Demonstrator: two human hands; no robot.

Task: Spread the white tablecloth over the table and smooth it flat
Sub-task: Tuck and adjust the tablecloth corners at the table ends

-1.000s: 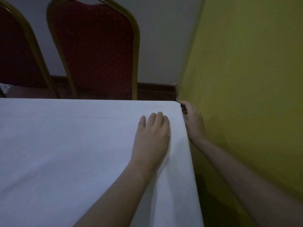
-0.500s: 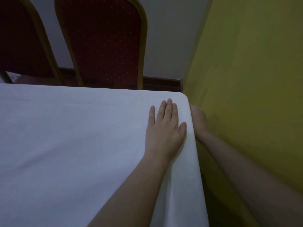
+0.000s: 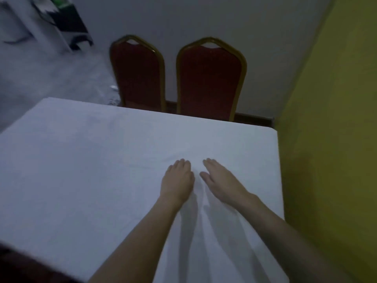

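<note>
Item one: a white fabric tablecloth (image 3: 85, 170), laid over the surface and covering it from the left edge of the frame to the right edge of the surface, where it drops out of sight beside the wall. Its far edge runs from upper left toward centre right; the cloth lies mostly flat, with soft folds and shadows gathered in the lower centre, between and below your forearms. Item two: your left hand (image 3: 177, 181), centre of the frame, palm down on the cloth, fingers extended and close together, gripping nothing. Item three: your right hand (image 3: 221, 181), just beside the left, also palm down on the cloth, fingers straight and spread flat, gripping nothing. The two hands lie side by side with a narrow strip of slightly raised cloth between them; both bare forearms enter from the bottom of the frame. Item four: two red upholstered banquet chairs with gold-coloured metal frames, standing upright side by side behind the far edge of the surface, one (image 3: 138, 72) at upper centre-left, the other (image 3: 211, 78) at upper centre. Item five: a yellow-green wall (image 3: 330, 139) filling the right of the frame, close to the right edge of the surface. Item six: a pale grey wall (image 3: 204, 17) behind the chairs. Item seven: dark, blurred objects at the upper left corner, too indistinct to identify.
</note>
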